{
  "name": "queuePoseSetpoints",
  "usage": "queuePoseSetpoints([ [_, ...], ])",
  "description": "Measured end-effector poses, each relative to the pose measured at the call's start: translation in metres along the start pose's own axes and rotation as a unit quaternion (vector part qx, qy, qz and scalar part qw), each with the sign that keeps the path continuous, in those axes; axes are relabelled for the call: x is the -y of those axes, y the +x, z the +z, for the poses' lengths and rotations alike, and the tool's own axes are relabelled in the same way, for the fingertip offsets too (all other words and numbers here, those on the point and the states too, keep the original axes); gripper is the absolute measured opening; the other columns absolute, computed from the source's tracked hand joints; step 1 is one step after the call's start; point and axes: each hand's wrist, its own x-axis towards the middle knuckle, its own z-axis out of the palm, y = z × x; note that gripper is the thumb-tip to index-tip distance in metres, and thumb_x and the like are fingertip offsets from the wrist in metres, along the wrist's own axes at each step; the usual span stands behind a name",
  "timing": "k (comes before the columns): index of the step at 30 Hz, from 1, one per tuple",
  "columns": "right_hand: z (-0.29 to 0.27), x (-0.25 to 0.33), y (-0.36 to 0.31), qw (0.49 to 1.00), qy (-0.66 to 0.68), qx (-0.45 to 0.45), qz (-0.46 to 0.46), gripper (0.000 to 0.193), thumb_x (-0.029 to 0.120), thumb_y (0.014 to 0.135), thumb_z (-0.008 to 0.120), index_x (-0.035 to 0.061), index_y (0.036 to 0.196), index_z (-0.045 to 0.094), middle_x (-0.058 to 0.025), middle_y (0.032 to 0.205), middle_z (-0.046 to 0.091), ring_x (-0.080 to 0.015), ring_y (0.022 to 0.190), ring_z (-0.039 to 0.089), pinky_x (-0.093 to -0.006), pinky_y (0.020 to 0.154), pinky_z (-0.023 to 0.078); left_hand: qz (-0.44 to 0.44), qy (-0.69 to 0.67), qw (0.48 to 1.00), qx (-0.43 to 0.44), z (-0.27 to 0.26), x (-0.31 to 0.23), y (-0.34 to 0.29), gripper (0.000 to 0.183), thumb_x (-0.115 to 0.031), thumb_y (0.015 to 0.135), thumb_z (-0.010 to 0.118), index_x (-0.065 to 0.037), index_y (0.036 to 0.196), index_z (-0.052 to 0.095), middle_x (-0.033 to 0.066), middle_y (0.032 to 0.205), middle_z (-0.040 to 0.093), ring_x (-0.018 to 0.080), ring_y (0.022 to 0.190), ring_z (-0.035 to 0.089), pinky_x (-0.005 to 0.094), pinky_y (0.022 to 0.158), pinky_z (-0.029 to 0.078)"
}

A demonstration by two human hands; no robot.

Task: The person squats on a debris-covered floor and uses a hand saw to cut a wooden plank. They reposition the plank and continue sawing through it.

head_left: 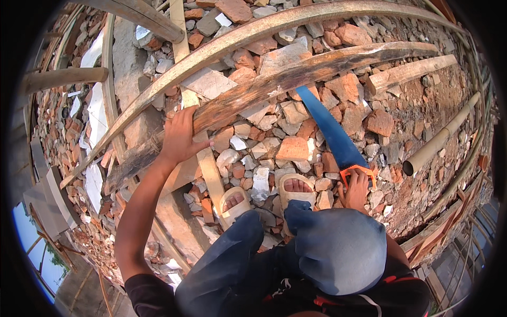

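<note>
Taking the middle of the view as the clock's centre, the handsaw [338,140] lies across the two-to-four side, its orange handle toward four and its blue blade slanting up to a tip at one. The right hand [357,191] is curled around the handle, though part of that grip is hidden.

The tip ends just beside the lower edge of a dark, weathered plank [274,84], which runs from nine o'clock up to one-thirty; whether they touch, I cannot tell. Between nine and ten, the left hand [179,134] lies over this plank with its thumb stretched out to the side; how firmly it presses does not show.

A pale wooden strip [212,174] crosses beneath the plank on the left, and a long beam [232,43] runs along its far side. Broken bricks and rubble [292,149] crowd beside the blade. A short squared timber [412,74] lies at two, and a hollow pole [442,134] near three. The sandalled feet [297,186] stand at four and seven, with a bent knee [343,253] at five, just below the right hand.
</note>
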Motion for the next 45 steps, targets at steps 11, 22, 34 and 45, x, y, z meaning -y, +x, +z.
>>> queuePoseSetpoints([
  [11, 0.016, -0.057, -0.016, 0.986, -0.097, 0.126, -0.051, 0.048, 0.026, 0.087, 0.071, 0.0003, 0.125, 0.055, -0.0199, 0.126, 0.054, -0.0415, 0.122, 0.048, -0.0545, 0.104, 0.035, -0.011, 0.058, 0.998, -0.035, 0.023, -0.004, 0.004, 0.083, -0.056, 0.082, 0.077, -0.002, 0.139, 0.049, 0.0176, 0.125, 0.059, 0.0355, 0.116, 0.056, 0.0461, 0.095, 0.043],
  [22, 0.021, -0.056, -0.017, 0.985, -0.102, 0.109, -0.082, 0.057, 0.029, 0.085, 0.070, -0.0014, 0.129, 0.052, -0.0223, 0.127, 0.052, -0.0433, 0.126, 0.044, -0.0573, 0.104, 0.031, -0.065, 0.019, 0.996, -0.055, 0.021, -0.010, 0.007, 0.085, -0.070, 0.082, 0.070, -0.005, 0.135, 0.054, 0.0163, 0.121, 0.062, 0.0355, 0.111, 0.060, 0.0477, 0.093, 0.043],
  [34, -0.035, -0.038, -0.027, 0.983, 0.025, 0.111, -0.144, 0.064, 0.020, 0.069, 0.079, -0.0010, 0.125, 0.056, -0.0201, 0.107, 0.064, -0.0394, 0.106, 0.058, -0.0512, 0.099, 0.042, -0.091, -0.022, 0.994, -0.050, 0.024, -0.010, 0.007, 0.086, -0.071, 0.080, 0.072, -0.006, 0.134, 0.058, 0.0153, 0.125, 0.064, 0.0358, 0.117, 0.061, 0.0510, 0.097, 0.043],
  [45, -0.091, 0.020, -0.129, 0.907, 0.392, -0.071, 0.137, 0.031, 0.025, 0.091, 0.068, -0.0003, 0.104, 0.056, -0.0035, 0.070, 0.062, -0.0113, 0.058, 0.057, -0.0278, 0.055, 0.046, -0.023, -0.065, 0.991, -0.116, 0.028, -0.063, 0.090, 0.089, -0.073, 0.078, 0.072, -0.007, 0.136, 0.058, 0.0157, 0.127, 0.064, 0.0337, 0.126, 0.059, 0.0528, 0.108, 0.040],
])
